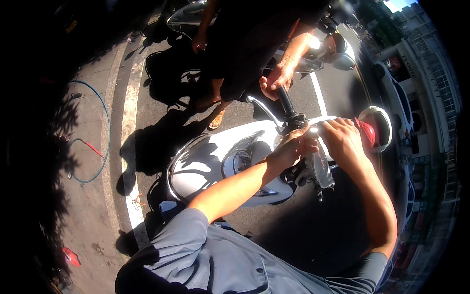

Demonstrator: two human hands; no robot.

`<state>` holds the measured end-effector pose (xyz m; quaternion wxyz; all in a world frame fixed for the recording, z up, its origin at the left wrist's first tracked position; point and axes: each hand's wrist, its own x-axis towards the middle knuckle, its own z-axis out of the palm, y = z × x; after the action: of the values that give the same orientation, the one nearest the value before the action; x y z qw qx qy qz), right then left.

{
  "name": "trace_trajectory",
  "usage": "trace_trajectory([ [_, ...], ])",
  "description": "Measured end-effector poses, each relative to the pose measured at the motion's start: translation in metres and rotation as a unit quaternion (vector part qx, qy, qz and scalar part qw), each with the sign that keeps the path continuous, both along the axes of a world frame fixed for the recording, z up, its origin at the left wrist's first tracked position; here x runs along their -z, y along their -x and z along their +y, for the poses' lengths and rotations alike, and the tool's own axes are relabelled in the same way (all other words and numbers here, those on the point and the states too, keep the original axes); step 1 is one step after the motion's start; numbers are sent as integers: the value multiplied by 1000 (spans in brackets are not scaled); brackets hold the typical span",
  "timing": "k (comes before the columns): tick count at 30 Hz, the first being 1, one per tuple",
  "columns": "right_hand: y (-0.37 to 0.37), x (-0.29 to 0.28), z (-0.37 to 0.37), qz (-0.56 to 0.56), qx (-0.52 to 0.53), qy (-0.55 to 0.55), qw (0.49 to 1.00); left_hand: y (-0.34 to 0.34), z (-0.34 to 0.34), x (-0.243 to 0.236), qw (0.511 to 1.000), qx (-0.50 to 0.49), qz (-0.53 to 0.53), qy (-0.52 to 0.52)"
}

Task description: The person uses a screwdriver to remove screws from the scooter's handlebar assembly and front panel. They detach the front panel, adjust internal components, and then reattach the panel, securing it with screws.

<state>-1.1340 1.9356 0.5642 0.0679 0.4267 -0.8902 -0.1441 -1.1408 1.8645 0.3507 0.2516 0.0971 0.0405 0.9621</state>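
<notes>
A white scooter (196,174) stands crosswise in front of me. My left hand (296,147) is closed on part of its handlebar assembly, beside a black switch housing (296,118) and the silver brake lever (264,110); the exact piece in my fingers is unclear. My right hand (341,136) has curled fingers on the handlebar area, just right of my left hand, above a clear-covered housing (320,169); what lies under those fingers is hidden. Another person's hand (279,76) holds the end of the black grip (285,100).
The other person (245,49) stands across the scooter, near more parked scooters (338,51). A helmet with red and white (377,127) is at the right. A hose (105,122) lies on the pavement (93,206) at left, near a red object (71,256). Cars (399,98) line the right side.
</notes>
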Motion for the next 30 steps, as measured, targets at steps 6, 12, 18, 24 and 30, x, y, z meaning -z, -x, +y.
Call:
trace_trajectory([
  [6, 41, -11, 7, -126, -97, 16, 987, -19, 3, -23, 994, -84, -69, 23],
  [12, 50, -18, 34, -238, 37, 104, 965, -55, -42, 22, 967, -139, -75, 200],
  [18, 43, -12, 17, -144, -105, 55, 983, -14, -77, 48, 898, -259, -50, 351],
  [24, 22, -25, -33, -42, -218, -150, 963, 19, -58, 61, 886, -324, -73, 322],
  [30, 35, -19, -11, -35, -138, -130, 981, 30, -50, 83, 920, -279, -99, 257],
])
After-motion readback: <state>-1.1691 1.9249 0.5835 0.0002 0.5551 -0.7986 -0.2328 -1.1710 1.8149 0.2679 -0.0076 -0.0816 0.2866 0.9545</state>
